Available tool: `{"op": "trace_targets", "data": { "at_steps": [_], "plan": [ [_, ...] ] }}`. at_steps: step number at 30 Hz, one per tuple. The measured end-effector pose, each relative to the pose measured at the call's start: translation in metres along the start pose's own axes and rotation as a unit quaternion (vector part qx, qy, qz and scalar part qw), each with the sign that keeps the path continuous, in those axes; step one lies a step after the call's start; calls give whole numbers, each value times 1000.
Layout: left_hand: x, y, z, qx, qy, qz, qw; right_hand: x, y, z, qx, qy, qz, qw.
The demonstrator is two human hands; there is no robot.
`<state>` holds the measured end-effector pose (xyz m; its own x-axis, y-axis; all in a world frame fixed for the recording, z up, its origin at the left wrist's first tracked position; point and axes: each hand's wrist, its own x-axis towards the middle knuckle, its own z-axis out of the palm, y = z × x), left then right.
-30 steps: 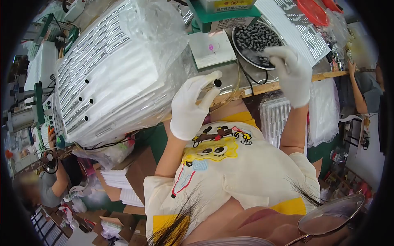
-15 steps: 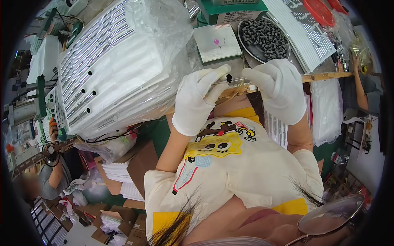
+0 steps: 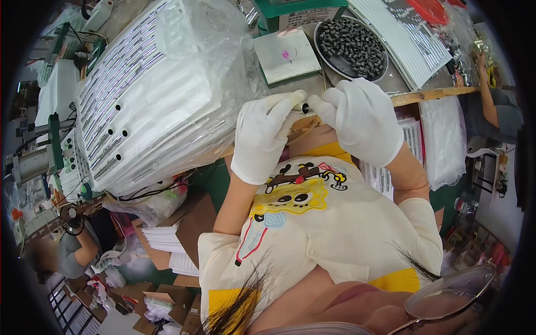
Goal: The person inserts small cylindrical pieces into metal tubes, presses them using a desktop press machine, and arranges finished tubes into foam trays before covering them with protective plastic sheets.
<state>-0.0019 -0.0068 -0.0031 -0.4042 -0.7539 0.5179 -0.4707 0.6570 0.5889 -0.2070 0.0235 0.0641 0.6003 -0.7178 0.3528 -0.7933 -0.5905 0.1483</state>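
Observation:
In a white glove, my left hand (image 3: 261,137) is closed around a shiny metal tube (image 3: 305,108), whose dark open end points toward my right. Most of the tube is hidden by the fingers. My right hand (image 3: 364,120), gloved too, is pinched beside that open end. Whatever its fingertips hold, if anything, cannot be made out. Just beyond the hands are a block with a white top and a pink mark (image 3: 287,56) and a round dish (image 3: 385,71) heaped with small black plastic pieces (image 3: 352,47).
Left of my hands lies a plastic-covered stack of trays (image 3: 167,95) with rows of metal tubes. A white ribbed tray (image 3: 391,42) with metal parts and a green box (image 3: 298,12) stand at the back. The wooden table edge (image 3: 432,95) runs near me. Other people work at both sides.
My right hand has moved left, bringing its fingertips up to the tube's open end. My left hand stays closed on the tube. The view has shifted slightly.

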Motion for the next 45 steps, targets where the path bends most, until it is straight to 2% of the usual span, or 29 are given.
{"op": "trace_targets", "data": {
  "at_steps": [2, 3, 5, 8, 10, 12, 14, 15, 16, 17, 18, 19, 20, 22, 23, 24, 26, 28, 30, 31, 32, 33, 34, 37, 38, 40, 41, 43, 45],
  "plan": [
    [0, 0, 3, -1, -2, -2, 1000, -1, -1, -4, 3, -106, 14, 994],
    [-1, -1, 4, -8, 1, -10, 1000, -1, -2, -3, 3, -105, 17, 994],
    [-4, -2, 8, -15, 3, -16, 1000, 0, -2, -1, -5, -23, 30, 999],
    [-7, -4, 13, -67, 11, -62, 996, -3, -4, -18, 12, -27, 70, 997],
    [-8, -5, 16, -189, 53, -112, 974, -9, -1, -27, 25, 10, 79, 996],
    [-12, -10, 18, -234, 66, -119, 963, -17, 2, -35, 37, 49, 88, 994],
    [-11, -8, 17, -277, 83, -126, 949, -24, 5, -40, 42, 109, 177, 977],
    [-9, -3, 16, -374, 96, -147, 911, -24, 8, -40, 48, 144, 218, 964],
    [-8, 1, 15, -467, 107, -167, 862, -25, 13, -38, 47, 144, 218, 964],
    [-8, 1, 16, -469, 106, -165, 861, -29, 21, -37, 80, 161, 269, 946],
    [-8, 0, 17, -373, 86, -166, 909, -34, 31, -35, 112, 178, 320, 924],
    [-8, 0, 19, -275, 64, -164, 945, -43, 46, -31, 109, 188, 326, 920],
    [-11, -1, 20, -283, 64, -160, 944, -52, 58, -25, 100, 187, 327, 921],
    [-16, -4, 21, -321, -9, -172, 931, -72, 81, -15, 43, 214, 433, 875],
    [-15, -6, 26, -308, 55, -187, 931, -83, 95, -11, 31, 214, 435, 874],
    [-14, -5, 27, -317, 51, -181, 930, -94, 110, -8, 13, 224, 469, 854],
    [-15, 2, 25, -288, -19, -154, 945, -121, 140, 3, -14, 233, 505, 831],
    [-16, 10, 26, -327, -53, -185, 925, -146, 171, 19, 11, 207, 598, 774],
    [-7, 14, 26, -381, 98, -252, 884, -153, 176, 23, -13, 190, 600, 777],
    [-6, 17, 26, -428, 78, -251, 865, -150, 172, 25, 10, 194, 590, 784],
    [-9, 13, 25, -308, 40, -177, 934, -147, 170, 28, 35, 198, 580, 790],
    [-9, 16, 21, -281, 28, -152, 947, -148, 171, 33, 98, 214, 566, 790],
    [-7, 22, 18, -256, 15, -124, 959, -148, 176, 34, 99, 215, 564, 791],
    [-3, 18, 20, -272, 45, -166, 947, -156, 211, 35, -89, 125, 578, 802],
    [-4, 16, 21, -275, 43, -161, 947, -167, 236, 42, -93, 128, 580, 799],
    [-9, 14, 22, -260, 24, -170, 950, -190, 288, 69, -68, 16, 575, 815],
    [-8, 17, 19, -248, 9, -166, 954, -193, 305, 83, -70, 17, 577, 814],
    [-8, 22, 16, -266, 7, -185, 946, -195, 330, 109, -135, -141, 599, 777],
    [-8, 23, 16, -282, 9, -207, 937, -198, 341, 122, -125, -171, 595, 776]
  ]
}}
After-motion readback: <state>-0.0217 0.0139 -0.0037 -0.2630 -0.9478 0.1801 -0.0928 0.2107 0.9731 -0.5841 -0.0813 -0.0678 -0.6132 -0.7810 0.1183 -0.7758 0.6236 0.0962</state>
